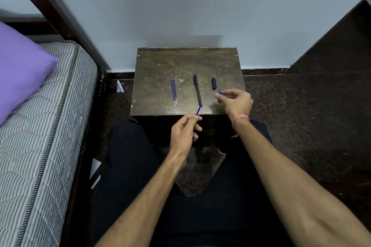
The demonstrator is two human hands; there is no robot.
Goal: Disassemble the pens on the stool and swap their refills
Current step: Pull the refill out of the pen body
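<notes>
On a worn dark stool point(160, 62) against a pale wall point(180, 6): two blue refills point(173, 92) side by side, touching or nearly so, left of centre; black pen body point(197, 90) just right of them, lengthwise, far end away from the person; black cap point(214, 83) further right, lying apart from the pen body. At the stool's near edge, small blue pen piece point(199, 109) pinched between thumb and fingertips of the left hand point(183, 133), angled up toward the near end of the black pen body and touching or almost touching it; remaining fingers curled in loosely. Over the stool's right near corner, right hand point(236, 102), fingers bent, thumb and forefinger pinching another short blue piece point(219, 92), most of it hidden behind the fingers; exact part not clear. Pink thread band point(240, 120) round the right wrist. Dark trousers point(130, 156) of the seated person below the stool, both bare forearms reaching forward. To the left, striped mattress point(50, 126) with purple pillow point(20, 66) in a dark wooden bed frame point(50, 2); scrap of white paper point(120, 86) on the dark speckled floor point(301, 106) between bed and stool.
</notes>
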